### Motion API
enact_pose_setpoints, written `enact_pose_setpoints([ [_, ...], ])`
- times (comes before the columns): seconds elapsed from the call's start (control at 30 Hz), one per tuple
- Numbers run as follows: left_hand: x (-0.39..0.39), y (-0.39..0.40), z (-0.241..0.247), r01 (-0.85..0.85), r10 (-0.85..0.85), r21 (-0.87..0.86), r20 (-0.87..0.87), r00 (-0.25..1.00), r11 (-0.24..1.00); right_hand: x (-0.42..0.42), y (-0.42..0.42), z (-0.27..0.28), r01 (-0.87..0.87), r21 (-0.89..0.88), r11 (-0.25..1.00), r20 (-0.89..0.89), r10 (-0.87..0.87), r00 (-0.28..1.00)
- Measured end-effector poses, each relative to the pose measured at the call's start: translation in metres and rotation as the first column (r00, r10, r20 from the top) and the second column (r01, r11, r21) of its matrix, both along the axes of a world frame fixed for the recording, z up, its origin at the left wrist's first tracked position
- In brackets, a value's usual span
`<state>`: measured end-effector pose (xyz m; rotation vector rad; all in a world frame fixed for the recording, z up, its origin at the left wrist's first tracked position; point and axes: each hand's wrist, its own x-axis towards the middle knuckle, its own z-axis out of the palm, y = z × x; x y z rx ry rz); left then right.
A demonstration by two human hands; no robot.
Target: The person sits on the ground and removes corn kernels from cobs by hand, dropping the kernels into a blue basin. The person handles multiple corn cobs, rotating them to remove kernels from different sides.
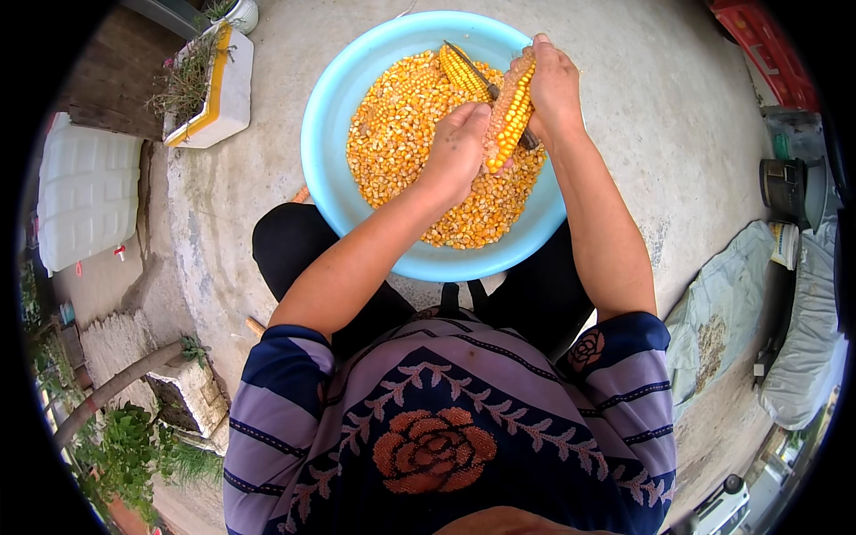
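Note:
A partly shelled corn cob (513,120) is held at a slant above a light-blue plastic basin (324,134). My right hand (556,87) grips its upper end, and my left hand (461,147) holds its lower left side. Yellow kernels remain on its right side, while bare cob shows on the left. Loose corn kernels (401,147) lie in the basin. Another corn cob (461,72), still bearing kernels, rests among them near the far side. Beside it lies a thin pointed metal tool (471,65) with a dark handle, partly hidden behind the held cob and my right hand.
The basin is between the person's black-trousered knees (291,234). A foam planter (231,100) and a white plastic tank (90,194) stand at the left. A grey-green cloth (725,301) and a black bucket (781,187) are at the right. Cob pieces (255,326) lie on the concrete floor.

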<state>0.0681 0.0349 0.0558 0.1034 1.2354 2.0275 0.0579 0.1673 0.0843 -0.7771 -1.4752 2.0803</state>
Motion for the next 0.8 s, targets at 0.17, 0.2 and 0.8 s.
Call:
enact_pose_setpoints([
  [0.17, 0.009, -0.001, 0.002, -0.004, -0.089, -0.221, -0.411, 0.907, 0.975, 0.001, 0.005, -0.001, 0.005, 0.02, 1.0, 0.011, -0.005, 1.0],
  [0.2, 0.01, -0.001, 0.0, -0.029, -0.096, -0.242, -0.488, 0.868, 0.97, 0.0, 0.005, -0.001, 0.007, 0.012, 1.0, 0.014, -0.008, 1.0],
  [0.8, -0.004, -0.009, 0.009, 0.224, -0.228, 0.069, 0.068, 0.971, 0.972, 0.002, 0.014, -0.002, -0.025, -0.225, 0.974, -0.06, 0.012, 0.998],
])
